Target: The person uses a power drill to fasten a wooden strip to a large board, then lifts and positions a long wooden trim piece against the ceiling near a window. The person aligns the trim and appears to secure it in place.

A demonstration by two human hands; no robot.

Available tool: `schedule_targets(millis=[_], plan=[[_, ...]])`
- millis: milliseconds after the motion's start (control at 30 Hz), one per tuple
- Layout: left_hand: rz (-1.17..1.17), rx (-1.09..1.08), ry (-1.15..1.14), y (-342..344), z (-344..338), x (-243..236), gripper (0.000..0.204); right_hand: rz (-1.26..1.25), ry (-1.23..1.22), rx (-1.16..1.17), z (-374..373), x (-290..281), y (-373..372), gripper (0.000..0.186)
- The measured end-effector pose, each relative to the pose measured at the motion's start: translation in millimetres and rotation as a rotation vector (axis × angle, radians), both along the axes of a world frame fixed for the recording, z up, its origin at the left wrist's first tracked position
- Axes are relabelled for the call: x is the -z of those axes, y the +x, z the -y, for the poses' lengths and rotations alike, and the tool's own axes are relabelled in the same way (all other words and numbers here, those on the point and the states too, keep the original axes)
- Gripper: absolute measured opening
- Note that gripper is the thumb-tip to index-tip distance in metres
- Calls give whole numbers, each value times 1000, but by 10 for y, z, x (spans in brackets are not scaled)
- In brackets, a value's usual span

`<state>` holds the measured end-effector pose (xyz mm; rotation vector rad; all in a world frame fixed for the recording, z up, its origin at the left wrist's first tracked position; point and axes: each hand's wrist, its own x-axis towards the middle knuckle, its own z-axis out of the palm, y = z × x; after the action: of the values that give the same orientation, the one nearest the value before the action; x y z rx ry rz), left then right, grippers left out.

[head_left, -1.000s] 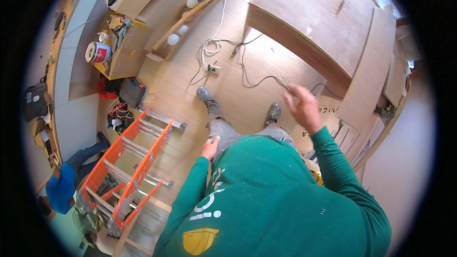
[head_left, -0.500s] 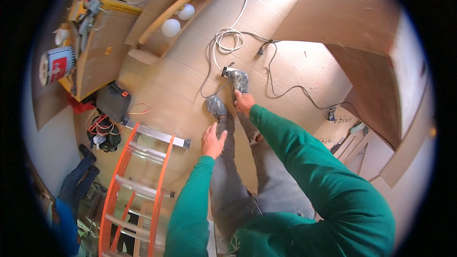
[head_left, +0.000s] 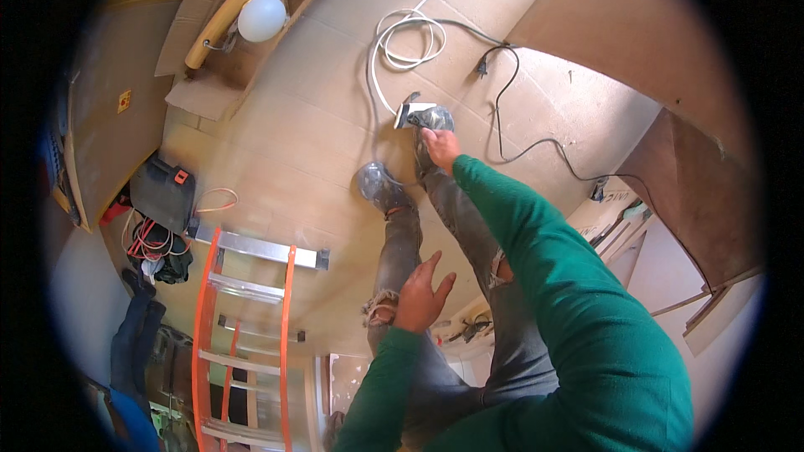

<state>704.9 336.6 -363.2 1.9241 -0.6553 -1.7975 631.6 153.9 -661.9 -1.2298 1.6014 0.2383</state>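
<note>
My right hand (head_left: pixel 440 149) reaches down in front of my right dusty shoe (head_left: pixel 433 120), its fingers curled; whether anything is in them is hidden. Just beside that shoe's toe lies a white block with a dark end (head_left: pixel 405 115), joined to a white cord (head_left: pixel 376 75) on the floor. My left hand (head_left: pixel 425 295) hangs over my left knee (head_left: pixel 382 308), fingers spread and nothing held. The left shoe (head_left: pixel 378 185) is planted a little nearer, on the cardboard-like floor covering.
An orange stepladder (head_left: pixel 205 318) stands at left. Behind it are a black case (head_left: pixel 163 194) and a tangle of red cords (head_left: pixel 151 238). A dark cord with a plug (head_left: pixel 482 66) trails rightward. White globe lamps (head_left: pixel 261 18) lie far left; brown panels (head_left: pixel 645 42) rise at right. Another person's legs (head_left: pixel 134 335) show lower left.
My view has shifted and come closer to the floor. My left hand has drawn back toward me, its fingers spreading. The right hand now overlaps the edge of the right shoe.
</note>
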Motion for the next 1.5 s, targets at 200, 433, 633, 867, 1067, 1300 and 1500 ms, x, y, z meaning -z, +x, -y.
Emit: schedule_targets(millis=[200,433,633,867,1067,1300,1500], plan=[[48,-10,-31,13,144,253,45,132,-12,-229,-656,6,722,50],[384,-44,80,725,271,721,28,156,82,-131,-1038,-434,781,50],[487,-201,79,1101,381,1475,37,16,169,-126,-962,-94,134,43],[604,117,128,817,532,2552,36,193,390,-198,-836,-261,-66,31],[510,118,172,581,541,3178,24,285,297,-441,-1131,210,-499,28],[513,225,51,388,765,3237,18,14,547,148,-696,220,-397,51],[513,135,150,535,602,3440,17,159,426,-41,-163,-521,-607,51]])
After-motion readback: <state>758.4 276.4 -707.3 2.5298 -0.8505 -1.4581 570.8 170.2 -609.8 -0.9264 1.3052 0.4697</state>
